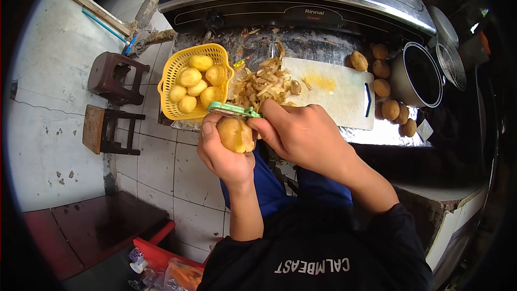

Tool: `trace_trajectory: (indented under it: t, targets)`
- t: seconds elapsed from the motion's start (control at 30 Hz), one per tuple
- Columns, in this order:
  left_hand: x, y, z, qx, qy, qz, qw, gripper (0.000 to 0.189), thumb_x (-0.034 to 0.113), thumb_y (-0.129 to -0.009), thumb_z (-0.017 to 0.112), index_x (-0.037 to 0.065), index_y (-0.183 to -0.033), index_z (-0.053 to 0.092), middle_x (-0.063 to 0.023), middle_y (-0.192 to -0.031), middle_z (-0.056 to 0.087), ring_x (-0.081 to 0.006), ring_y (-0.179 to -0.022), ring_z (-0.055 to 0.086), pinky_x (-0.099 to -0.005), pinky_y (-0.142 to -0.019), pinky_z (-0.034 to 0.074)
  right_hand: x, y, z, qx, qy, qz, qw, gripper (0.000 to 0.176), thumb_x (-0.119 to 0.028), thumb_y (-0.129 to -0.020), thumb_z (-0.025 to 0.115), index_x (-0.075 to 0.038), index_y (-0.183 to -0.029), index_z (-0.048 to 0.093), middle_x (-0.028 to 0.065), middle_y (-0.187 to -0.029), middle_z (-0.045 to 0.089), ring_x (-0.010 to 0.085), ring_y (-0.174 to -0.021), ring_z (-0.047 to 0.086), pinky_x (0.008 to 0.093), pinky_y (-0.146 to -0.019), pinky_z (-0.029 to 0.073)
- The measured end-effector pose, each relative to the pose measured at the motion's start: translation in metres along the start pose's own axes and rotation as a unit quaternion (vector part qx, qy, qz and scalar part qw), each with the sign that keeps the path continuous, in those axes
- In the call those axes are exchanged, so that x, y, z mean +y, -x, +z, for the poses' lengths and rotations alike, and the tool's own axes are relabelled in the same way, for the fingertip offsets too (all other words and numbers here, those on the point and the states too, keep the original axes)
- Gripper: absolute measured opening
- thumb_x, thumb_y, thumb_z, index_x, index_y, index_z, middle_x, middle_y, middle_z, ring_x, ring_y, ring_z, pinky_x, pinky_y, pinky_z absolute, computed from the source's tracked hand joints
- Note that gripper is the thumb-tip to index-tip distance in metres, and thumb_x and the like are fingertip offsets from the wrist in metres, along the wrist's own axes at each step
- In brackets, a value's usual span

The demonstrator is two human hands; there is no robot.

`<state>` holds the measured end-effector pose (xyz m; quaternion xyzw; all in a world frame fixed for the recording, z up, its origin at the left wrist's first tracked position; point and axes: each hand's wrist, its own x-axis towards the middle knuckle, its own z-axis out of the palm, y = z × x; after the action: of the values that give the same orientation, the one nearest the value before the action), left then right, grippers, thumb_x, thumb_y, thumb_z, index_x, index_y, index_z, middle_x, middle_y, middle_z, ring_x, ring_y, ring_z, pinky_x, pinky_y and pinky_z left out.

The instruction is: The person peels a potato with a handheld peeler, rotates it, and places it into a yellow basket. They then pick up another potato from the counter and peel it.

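My left hand (223, 156) is wrapped round a potato (235, 133), partly peeled, with a pale yellow strip bared on its right side. My right hand (301, 132) grips a green peeler (232, 110), which lies across the top of the potato. Just beyond my hands is a heap of potato peelings (262, 83) beside a white cutting board (344, 94). To the left, a yellow plastic basket (167, 97) holds several peeled potatoes (190, 77). Part of the peeler's handle is hidden by my right fingers.
Unpeeled potatoes (382, 88) lie right of the board, next to a metal pot (401, 78). A Rinnai gas stove (301, 13) stands behind. Two stools, one brown plastic (116, 78) and one wood-topped (95, 129), are on the left by the wall.
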<state>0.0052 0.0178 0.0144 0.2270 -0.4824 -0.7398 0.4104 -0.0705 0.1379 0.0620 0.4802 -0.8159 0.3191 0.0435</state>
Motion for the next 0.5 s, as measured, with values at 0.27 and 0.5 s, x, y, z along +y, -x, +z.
trace_trajectory:
  t: [0.27, 0.5]
  targets:
    - [0.001, -0.009, -0.005, -0.05, -0.055, 0.01, 0.997, 0.05, 0.033, -0.098, 0.032, -0.007, -0.098, 0.061, -0.015, -0.084, 0.065, -0.0188, -0.063, 0.056, -0.0287, -0.055, 0.044, 0.003, -0.005, -0.005, -0.006, -0.008, -0.002, 1.0, 0.032, -0.034, -0.097, 0.054, -0.006, -0.083, 0.055, 0.0104, -0.052, 0.057, 0.0314, -0.045, 0.06, 0.0406, -0.042, 0.048]
    - [-0.014, -0.024, -0.011, -0.07, -0.08, 0.043, 0.993, 0.053, 0.038, -0.098, 0.034, -0.007, -0.1, 0.061, -0.0145, -0.077, 0.065, -0.016, -0.051, 0.054, -0.0239, -0.038, 0.037, 0.011, -0.006, 0.0, -0.02, -0.014, 0.009, 1.0, 0.032, -0.034, -0.098, 0.054, -0.005, -0.082, 0.055, 0.0114, -0.05, 0.056, 0.0332, -0.046, 0.06, 0.0412, -0.044, 0.049]
